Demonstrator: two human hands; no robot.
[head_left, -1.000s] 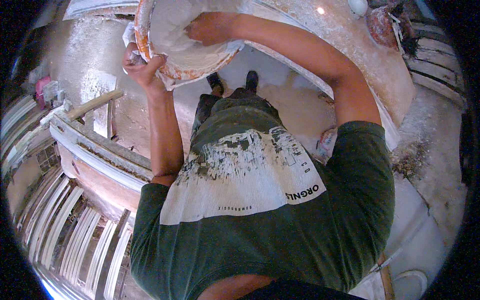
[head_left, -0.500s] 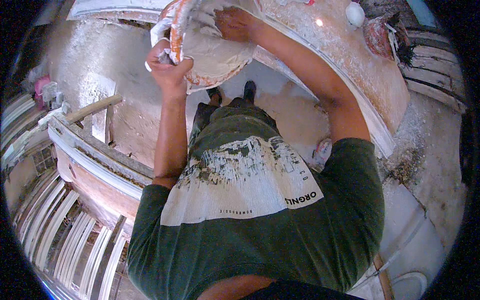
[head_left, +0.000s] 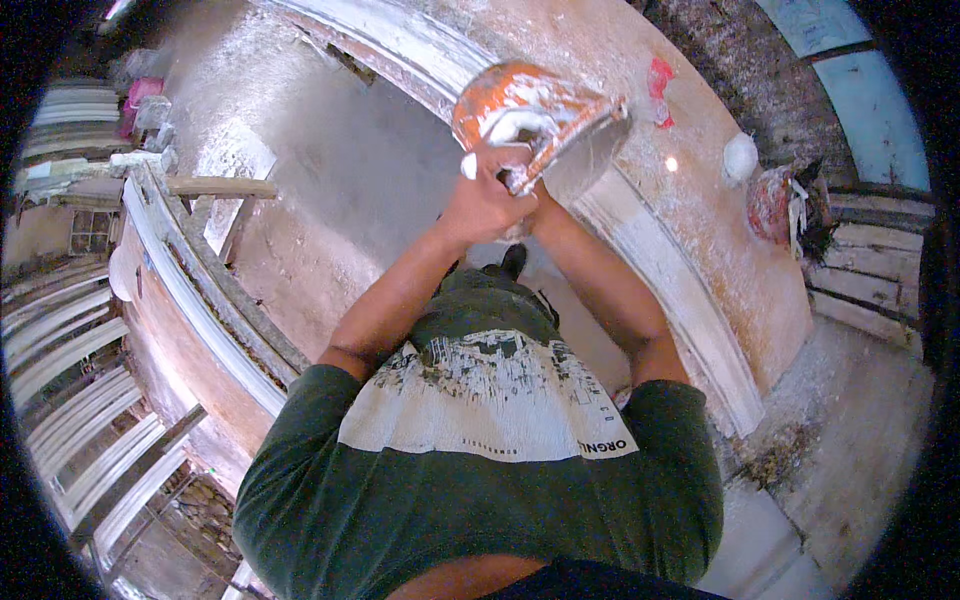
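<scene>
An orange bucket [head_left: 521,98], smeared with white plaster, is tipped on its side in front of me, its mouth turned toward the right. My left hand [head_left: 488,195] is closed on its near rim, with white plaster on the thumb and fingers. My right hand [head_left: 546,213] is up against the bucket's underside; its fingers are hidden behind my left hand and the rim. Below the bucket's mouth runs a long, curved white plaster moulding [head_left: 680,275] along the table's edge. How much of the mix is still inside the bucket cannot be seen.
The plaster-dusted table [head_left: 735,255] curves along the right. On it lie a red scrap [head_left: 660,90], a white lump [head_left: 740,158] and a red-and-white container with dark bristles [head_left: 775,205]. A second curved bench [head_left: 200,300] and racks of white strips [head_left: 75,420] stand left.
The bucket has moved right and tipped over, so its outside now faces me. My left hand has travelled with it. My right hand has left the bucket's inside and gone beneath it.
</scene>
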